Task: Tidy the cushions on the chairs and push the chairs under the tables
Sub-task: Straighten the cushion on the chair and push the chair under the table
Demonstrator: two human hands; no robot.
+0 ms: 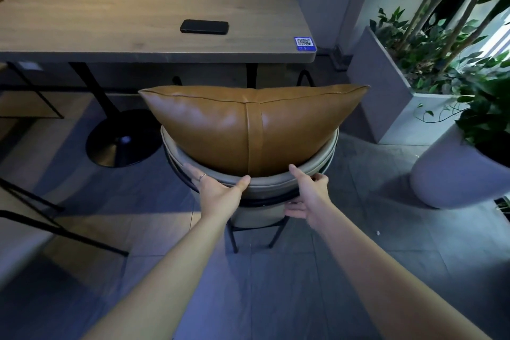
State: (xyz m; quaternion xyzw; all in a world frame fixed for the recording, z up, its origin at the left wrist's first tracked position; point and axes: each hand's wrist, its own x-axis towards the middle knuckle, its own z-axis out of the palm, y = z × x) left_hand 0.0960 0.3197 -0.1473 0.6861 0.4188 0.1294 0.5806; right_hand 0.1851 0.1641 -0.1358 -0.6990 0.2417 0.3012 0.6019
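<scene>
Fingers on both hands are wrapped over the curved back rim of the chair (265,183). Left hand (218,190): thumb lies along the top of the rim toward the centre, other fingers spread out along the rim to the left, ring on one of them; closed on the rim, not a tight fist. Right hand (307,199): forefinger points up along the rim beside the cushion (248,127), two fingers curl over the outer edge, lower fingers reach under the backrest toward the dark frame bar. Both forearms run straight out from the bottom of the frame, nearly parallel, converging slightly on the chair.

Hard to see: seat is fully hidden behind the backrest and cushion. Only two thin black rear legs show below. Whether the chair front is under the table (138,22) can't be told; the cushion top edge overlaps the table's near edge in view. Right palm contact is hidden.

Cushion: tan leather, glossy, plump, vertical seam strip down the middle, piped top edge, corners sticking out past both sides of the backrest. It stands upright inside the grey padded backrest. Chair sits on grey floor tiles, right of the table's round black pedestal base (121,141). Black phone (204,27) and blue QR sticker (304,43) lie on the wooden tabletop. Grey planters (386,107) stand to the right.
</scene>
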